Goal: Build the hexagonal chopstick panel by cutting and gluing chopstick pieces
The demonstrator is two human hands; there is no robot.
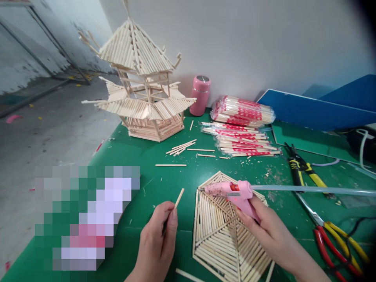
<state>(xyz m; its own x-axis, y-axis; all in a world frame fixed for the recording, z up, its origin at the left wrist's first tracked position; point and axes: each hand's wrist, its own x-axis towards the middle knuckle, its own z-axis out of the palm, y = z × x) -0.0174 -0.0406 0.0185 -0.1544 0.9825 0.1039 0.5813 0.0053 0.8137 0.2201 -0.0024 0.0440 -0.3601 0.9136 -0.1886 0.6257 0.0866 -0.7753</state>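
Observation:
My right hand [264, 223] is closed round the handle of a pink hot glue gun [229, 190], with a long clear glue stick [305, 189] trailing from its back. The gun's nozzle is at the upper left corner of a flat polygonal panel [211, 227] made of wooden sticks; whether it touches I cannot tell. Left of the panel, my left hand [161, 231] pinches a short wooden stick [179, 197] between thumb and fingers, its free end pointing up. Part of the panel is hidden under my right hand and the gun.
A stick-built pavilion model [147, 102] stands at the back left, beside a pink flask [200, 96]. Bagged sticks [243, 135] and loose sticks [180, 147] lie behind the panel. At right are wire strippers [305, 168] and red-and-yellow-handled pliers [329, 239]. A blurred patch [88, 219] covers the left.

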